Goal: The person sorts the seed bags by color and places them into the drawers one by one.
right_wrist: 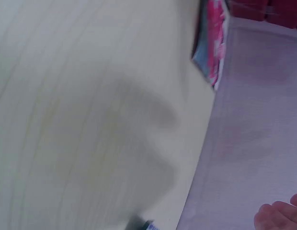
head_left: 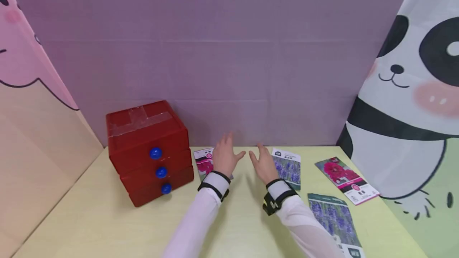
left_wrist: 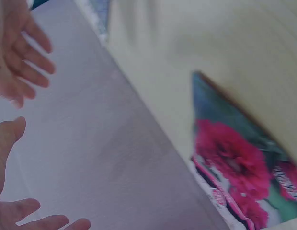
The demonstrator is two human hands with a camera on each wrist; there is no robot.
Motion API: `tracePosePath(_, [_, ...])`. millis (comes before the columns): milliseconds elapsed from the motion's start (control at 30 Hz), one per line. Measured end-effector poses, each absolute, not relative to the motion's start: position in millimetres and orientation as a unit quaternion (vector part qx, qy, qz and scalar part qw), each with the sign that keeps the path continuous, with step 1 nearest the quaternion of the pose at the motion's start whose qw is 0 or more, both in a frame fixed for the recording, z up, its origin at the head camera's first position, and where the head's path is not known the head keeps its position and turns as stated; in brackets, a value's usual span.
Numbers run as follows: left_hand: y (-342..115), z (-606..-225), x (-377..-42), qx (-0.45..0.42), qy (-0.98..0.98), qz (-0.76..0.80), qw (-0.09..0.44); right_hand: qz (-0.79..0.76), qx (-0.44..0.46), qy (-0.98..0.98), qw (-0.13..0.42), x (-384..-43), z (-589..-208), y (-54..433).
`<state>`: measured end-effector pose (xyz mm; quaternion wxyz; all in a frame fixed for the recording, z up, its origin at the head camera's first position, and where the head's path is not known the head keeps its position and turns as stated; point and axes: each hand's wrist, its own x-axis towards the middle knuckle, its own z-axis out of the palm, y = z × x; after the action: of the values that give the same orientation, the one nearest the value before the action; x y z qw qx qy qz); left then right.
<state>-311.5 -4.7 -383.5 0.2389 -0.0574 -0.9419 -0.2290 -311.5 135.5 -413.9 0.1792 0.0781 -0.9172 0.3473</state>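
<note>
My left hand (head_left: 225, 157) is raised over the table with its fingers extended and thumb out, holding nothing. Partly behind it in the head view is a seed packet with pink flowers (head_left: 203, 165), seen more fully in the left wrist view. Facing the left hand, my right hand (head_left: 264, 165) also hovers with fingers extended and nothing in its grasp. Just to its right lies a seed packet with purple lavender (head_left: 291, 170). Only some fingertips of the right hand (right_wrist: 279, 216) show in the right wrist view.
A red three-drawer box (head_left: 148, 142) with blue knobs (head_left: 161, 172) stands at the left. On the right side of the table lie another pink-flower packet (head_left: 340, 176) and another lavender packet (head_left: 331, 216). A purple cloth backdrop (head_left: 229, 59) rises behind the table.
</note>
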Motion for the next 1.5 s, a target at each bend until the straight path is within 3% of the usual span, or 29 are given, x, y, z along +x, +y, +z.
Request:
tracePosePath(333, [-17.7,-343.7,-297.7,-0.075,-0.907,-0.321,0.261,0.478,0.083,-0.860,0.156,-302.1,-397.6,120.4])
tracePosePath(767, [-40.1,-291.1,-268.1,-0.098,-0.890,-0.328,0.302,0.504,0.133,-0.840,0.150,-295.9,-388.1,101.8])
tracePosePath(1167, [-75.4,-274.3,-248.9,-0.084,-0.895,-0.312,0.307,0.458,0.192,-0.849,0.184,-291.0,-381.2,84.5])
tracePosePath(1500, [-99.6,-270.8,-236.2,-0.062,-0.909,-0.305,0.278,0.408,0.221,-0.861,0.208,-276.8,-376.2,69.1])
